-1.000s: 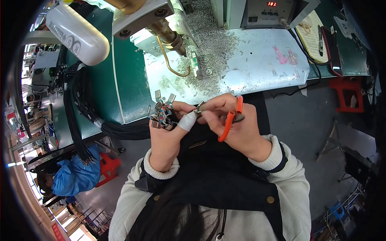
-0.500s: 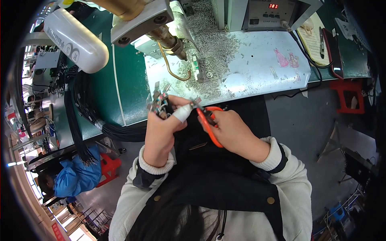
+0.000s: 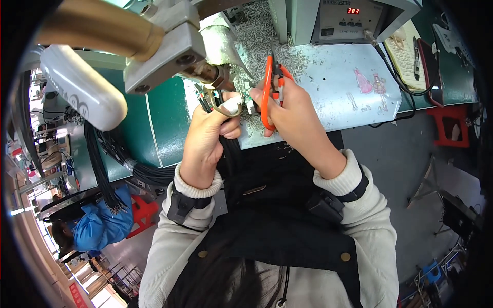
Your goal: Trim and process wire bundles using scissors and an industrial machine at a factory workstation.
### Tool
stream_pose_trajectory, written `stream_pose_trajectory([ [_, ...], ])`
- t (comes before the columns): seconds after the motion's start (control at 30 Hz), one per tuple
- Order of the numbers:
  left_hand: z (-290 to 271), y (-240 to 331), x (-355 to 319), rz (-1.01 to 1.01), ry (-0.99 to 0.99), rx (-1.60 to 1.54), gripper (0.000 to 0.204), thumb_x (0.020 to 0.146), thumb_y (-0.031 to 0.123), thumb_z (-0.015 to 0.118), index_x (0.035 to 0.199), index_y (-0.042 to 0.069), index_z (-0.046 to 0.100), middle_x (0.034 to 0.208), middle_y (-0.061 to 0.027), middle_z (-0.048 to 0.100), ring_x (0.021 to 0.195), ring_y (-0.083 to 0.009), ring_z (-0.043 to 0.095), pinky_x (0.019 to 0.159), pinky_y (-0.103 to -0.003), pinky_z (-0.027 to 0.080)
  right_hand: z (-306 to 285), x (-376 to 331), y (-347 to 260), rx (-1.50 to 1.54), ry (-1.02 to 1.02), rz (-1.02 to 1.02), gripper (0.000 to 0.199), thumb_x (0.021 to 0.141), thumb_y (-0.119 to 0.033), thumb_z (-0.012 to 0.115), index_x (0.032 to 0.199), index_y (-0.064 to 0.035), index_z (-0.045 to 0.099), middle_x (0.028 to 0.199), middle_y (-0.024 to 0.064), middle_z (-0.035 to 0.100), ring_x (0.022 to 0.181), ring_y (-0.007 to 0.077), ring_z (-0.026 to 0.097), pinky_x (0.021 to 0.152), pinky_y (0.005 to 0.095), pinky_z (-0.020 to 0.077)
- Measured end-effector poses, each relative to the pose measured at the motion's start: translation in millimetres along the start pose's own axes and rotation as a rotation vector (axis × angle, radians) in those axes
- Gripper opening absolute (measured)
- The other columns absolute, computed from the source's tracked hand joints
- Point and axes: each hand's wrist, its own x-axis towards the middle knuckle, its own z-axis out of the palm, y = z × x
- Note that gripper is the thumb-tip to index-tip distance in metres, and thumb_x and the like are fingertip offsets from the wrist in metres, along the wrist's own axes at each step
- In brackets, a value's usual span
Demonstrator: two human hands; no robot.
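My left hand (image 3: pixel 205 131), a white cover on one finger, is closed around a bunch of black cables (image 3: pixel 230 149) with stripped, coloured wire ends. It is at the small fixture (image 3: pixel 250 102) under the machine's metal nozzle (image 3: pixel 221 79). A curved brass tube (image 3: pixel 222 109) passes in front of its fingers. My right hand (image 3: pixel 295 108) has orange-handled pliers (image 3: pixel 266 95) tucked in its palm, jaws pointing away from me. Its thumb and fingertip reach to the fixture's right side. Whatever small part lies between the two hands is too hidden to make out.
Small silvery metal pieces (image 3: pixel 257 31) lie heaped across the white work plate (image 3: pixel 328 110). A control box (image 3: pixel 349 23) stands at the back, a notebook (image 3: pixel 405 56) and phone (image 3: pixel 430 72) to its right. More black cables (image 3: pixel 149 172) lie left. A person in blue (image 3: pixel 105 220) sits nearby.
Both hands have moved forward from the plate's front edge to the fixture under the nozzle. The pliers, earlier at the left fingers, now point away, tucked in my right hand.
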Motion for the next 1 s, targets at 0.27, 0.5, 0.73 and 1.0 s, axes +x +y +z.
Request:
stream_pose_trajectory([
  [0.27,2,6,-1,0.049,-0.014,0.069,0.019,0.076,0.010,0.062,0.088,0.001,0.051,0.061,0.0016,0.044,0.042,-0.0034,0.030,0.040,-0.018,0.025,1,1,5,-0.089,-0.013,-0.065,0.019,0.082,-0.016,0.056,0.087,0.0023,0.051,0.056,0.0007,0.044,0.041,0.0053,0.040,0.038,0.0222,0.0347],
  [0.5,0,6,-2,0.074,-0.024,0.086,0.020,0.075,0.011,0.064,0.086,0.001,0.051,0.062,0.0009,0.045,0.042,-0.0032,0.030,0.040,-0.018,0.024,3,0,8,-0.074,-0.006,-0.154,0.016,0.082,-0.013,0.055,0.087,0.0022,0.052,0.056,0.0000,0.043,0.042,0.0052,0.041,0.039,0.0217,0.0334],
  [0.73,1,8,-4,0.055,-0.026,0.094,0.020,0.075,0.010,0.063,0.088,0.000,0.051,0.063,0.0001,0.046,0.043,-0.0028,0.030,0.041,-0.019,0.024,5,0,12,-0.064,-0.003,-0.148,0.015,0.082,-0.013,0.054,0.085,0.0019,0.050,0.059,0.0007,0.044,0.043,0.0054,0.041,0.039,0.0211,0.0328],
  [1.0,20,6,-39,-0.056,0.143,-0.028,0.018,0.081,0.012,0.056,0.091,-0.003,0.055,0.061,0.0000,0.047,0.047,-0.0081,0.041,0.048,-0.022,0.039,-5,-27,3,0.160,-0.179,-0.074,0.015,0.084,-0.013,0.054,0.082,0.0003,0.047,0.061,0.0008,0.047,0.045,0.0049,0.042,0.042,0.0186,0.0336],
])
